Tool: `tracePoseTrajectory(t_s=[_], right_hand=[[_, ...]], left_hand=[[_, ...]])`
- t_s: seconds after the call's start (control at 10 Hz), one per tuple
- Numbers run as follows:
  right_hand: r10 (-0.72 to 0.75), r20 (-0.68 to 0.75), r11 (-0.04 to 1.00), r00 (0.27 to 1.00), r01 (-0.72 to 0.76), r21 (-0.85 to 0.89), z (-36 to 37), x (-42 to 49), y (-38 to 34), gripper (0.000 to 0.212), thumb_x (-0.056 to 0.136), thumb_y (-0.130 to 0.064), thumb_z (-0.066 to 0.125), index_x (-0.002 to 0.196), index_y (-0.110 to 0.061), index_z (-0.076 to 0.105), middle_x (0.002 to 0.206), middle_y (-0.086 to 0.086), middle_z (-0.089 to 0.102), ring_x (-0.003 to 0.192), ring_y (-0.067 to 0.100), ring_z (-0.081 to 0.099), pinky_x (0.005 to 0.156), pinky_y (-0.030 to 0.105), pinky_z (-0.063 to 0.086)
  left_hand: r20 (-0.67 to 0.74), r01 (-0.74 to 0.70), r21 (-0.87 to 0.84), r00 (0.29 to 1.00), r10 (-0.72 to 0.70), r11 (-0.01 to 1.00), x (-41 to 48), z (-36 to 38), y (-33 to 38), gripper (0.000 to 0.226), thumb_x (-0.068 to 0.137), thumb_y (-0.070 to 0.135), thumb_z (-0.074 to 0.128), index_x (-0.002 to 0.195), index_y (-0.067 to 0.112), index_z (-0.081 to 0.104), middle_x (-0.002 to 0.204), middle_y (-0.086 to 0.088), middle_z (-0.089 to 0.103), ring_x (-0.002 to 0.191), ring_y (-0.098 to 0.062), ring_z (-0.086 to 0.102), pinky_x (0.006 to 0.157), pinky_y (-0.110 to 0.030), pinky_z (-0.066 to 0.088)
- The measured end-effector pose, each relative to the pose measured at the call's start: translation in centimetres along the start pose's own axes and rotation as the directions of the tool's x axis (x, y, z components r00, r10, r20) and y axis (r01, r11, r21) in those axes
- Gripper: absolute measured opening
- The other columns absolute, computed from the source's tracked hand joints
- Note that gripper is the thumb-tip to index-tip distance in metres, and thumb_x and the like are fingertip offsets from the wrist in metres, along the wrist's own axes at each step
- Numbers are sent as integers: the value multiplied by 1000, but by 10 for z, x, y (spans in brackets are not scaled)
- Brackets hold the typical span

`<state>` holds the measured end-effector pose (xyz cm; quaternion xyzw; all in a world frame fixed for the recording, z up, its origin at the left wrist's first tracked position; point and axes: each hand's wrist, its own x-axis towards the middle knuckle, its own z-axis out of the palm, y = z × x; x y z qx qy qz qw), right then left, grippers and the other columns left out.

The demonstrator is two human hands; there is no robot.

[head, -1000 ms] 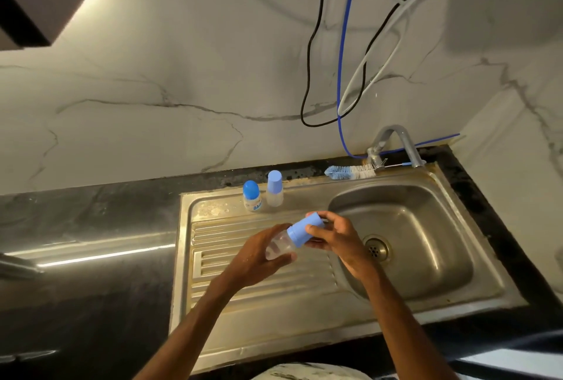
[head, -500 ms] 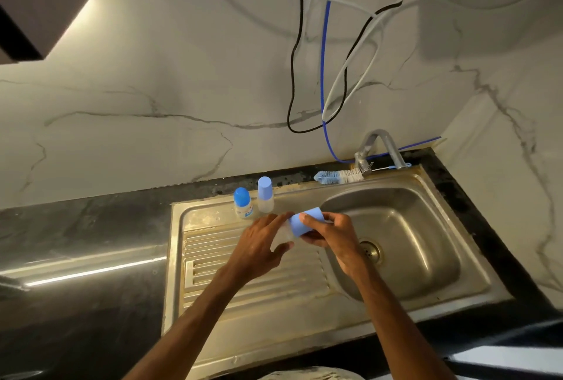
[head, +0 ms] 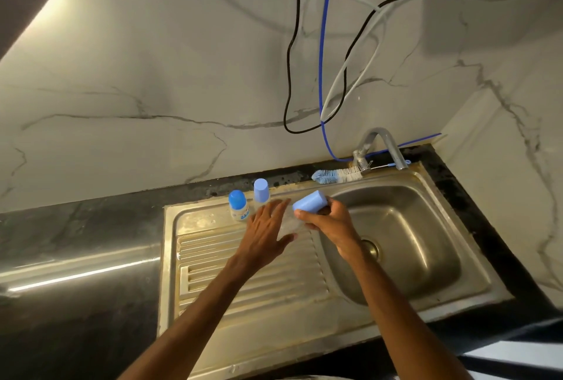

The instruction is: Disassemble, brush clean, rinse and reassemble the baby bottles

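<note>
1. Three baby bottles in view. Two stand upright on the sink's (head: 195, 221) back rim, approx 11 o'clock of the hands: dark-capped bottle (head: 238, 207), pale-capped bottle (head: 261, 194).
2. Third bottle (head: 288, 224) held tilted over the sink's ribbed part; clear body blurred.
3. R hand (head: 329, 221) grips its blue cap (head: 310, 203), fingers curled round.
4. L hand (head: 263, 229) open, fingers straight, beside the clear body; contact unclear.
5. Handling, est.: light, stiff plastic, likely slick if wet. Wrap whole hand round body, twist at cap.
6. Brush (head: 335, 174) at 1 o'clock, by tap (head: 380, 142).
</note>
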<state>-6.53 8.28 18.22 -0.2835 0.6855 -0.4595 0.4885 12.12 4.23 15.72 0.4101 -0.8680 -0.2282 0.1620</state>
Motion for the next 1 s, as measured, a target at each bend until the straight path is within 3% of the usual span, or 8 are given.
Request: tracePoseTrajectory(t_s=[0.1,0.2,0.3,0.4,0.6,0.7,0.9,1.0], right_hand=[[-8,-51,974,999,-3,-229,0,31,6,74,75,-31,88,136,-8,51,122,3,57,117,19,55,107,38,46],[-10,-5,942,1000,8,-336,3,54,9,85,72,-38,90,139,-6,48,125,3,54,122,17,51,103,30,39],[-113,-38,867,993,80,-492,7,74,10,58,74,-18,89,125,-12,61,118,-2,64,108,12,58,89,24,46],[-202,-56,830,978,141,-539,21,91,8,54,74,-14,88,122,-11,62,121,5,67,106,14,60,86,24,45],[-258,2,736,966,198,-647,47,120,19,50,74,-17,87,116,-16,59,117,3,67,108,21,63,85,26,50],[-280,46,690,959,234,-685,55,126,31,53,76,-22,87,120,-16,59,121,5,67,110,23,63,89,35,55],[-274,90,662,957,256,-705,58,126,32,61,76,-24,87,127,-18,54,126,5,64,116,24,61,93,39,55],[-222,122,689,967,244,-683,53,125,28,82,72,-22,90,140,-19,45,136,8,59,125,28,57,99,41,52]], left_hand=[[62,37,61,997,-41,997,10,4,-7,82,86,29,80,153,14,35,154,-11,44,141,-29,42,111,-51,42],[104,82,79,991,-90,994,20,6,-10,74,90,25,76,152,13,37,156,-10,42,143,-27,41,115,-45,40],[116,108,77,986,-117,991,27,9,-17,62,93,23,72,147,16,43,153,-7,45,139,-25,45,112,-40,41],[119,123,71,984,-130,990,33,10,-21,50,94,21,70,140,15,50,147,-7,51,132,-23,51,106,-35,43],[115,147,44,982,-152,988,33,10,-30,36,95,19,69,129,17,60,138,-4,59,127,-21,55,101,-32,46],[106,156,22,982,-158,988,31,10,-33,31,94,18,69,125,18,63,134,-2,61,125,-19,56,98,-31,46],[110,168,8,980,-168,986,23,10,-36,26,96,20,68,122,21,63,132,1,62,121,-17,59,91,-27,48],[98,165,5,981,-165,986,20,7,-33,26,96,19,67,122,21,63,131,2,63,121,-16,59,86,-25,46]])
